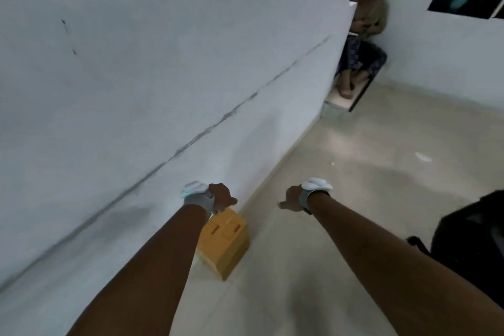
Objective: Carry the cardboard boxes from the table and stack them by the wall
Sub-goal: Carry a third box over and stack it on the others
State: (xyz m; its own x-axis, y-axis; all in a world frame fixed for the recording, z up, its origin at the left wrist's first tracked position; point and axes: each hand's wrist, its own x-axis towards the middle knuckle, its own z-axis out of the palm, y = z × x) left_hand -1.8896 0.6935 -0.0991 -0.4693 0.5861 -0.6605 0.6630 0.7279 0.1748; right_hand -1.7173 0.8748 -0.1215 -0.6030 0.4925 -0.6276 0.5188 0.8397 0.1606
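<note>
Pale floor tiles (pixel 341 226) meet the white wall (pixel 136 63), where the cardboard box (pixel 223 243) sits lengthwise along the foot, under my left hand (pixel 222 198), nearer than my empty right hand (pixel 290 198).

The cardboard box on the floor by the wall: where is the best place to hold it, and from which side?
Probably grip the cardboard box from above, by its two short ends. The wall blocks one long side, and the flat top is free.
</note>
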